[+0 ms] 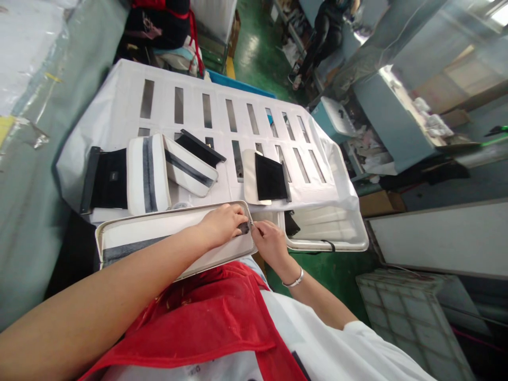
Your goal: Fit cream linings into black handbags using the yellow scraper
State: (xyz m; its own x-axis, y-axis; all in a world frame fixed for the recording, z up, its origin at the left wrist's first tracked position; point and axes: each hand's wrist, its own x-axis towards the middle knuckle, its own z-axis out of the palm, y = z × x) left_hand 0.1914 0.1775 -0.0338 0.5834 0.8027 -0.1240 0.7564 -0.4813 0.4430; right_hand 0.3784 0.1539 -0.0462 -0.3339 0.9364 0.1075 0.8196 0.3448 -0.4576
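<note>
Across my lap lies a long white case (159,227) with a dark grey stripe and a raised rim. My left hand (224,225) rests on its right end, fingers curled over the stripe near the rim. At the same end my right hand (272,243) is closed in a pinch against the rim. A small shiny bit shows between the two hands, too small to name. Just beyond lie a similar white case with a grey stripe (137,172) and a black flap, a tilted striped white panel (194,172) and a white-and-black piece (272,177).
A white slotted sheet (190,84) covers the work surface ahead. At its right front sits a white plastic tub (329,243) with a dark piece in it. A grey gridded crate (408,307) stands on the green floor at right. Farther back, a person in dark clothes (323,37) is visible.
</note>
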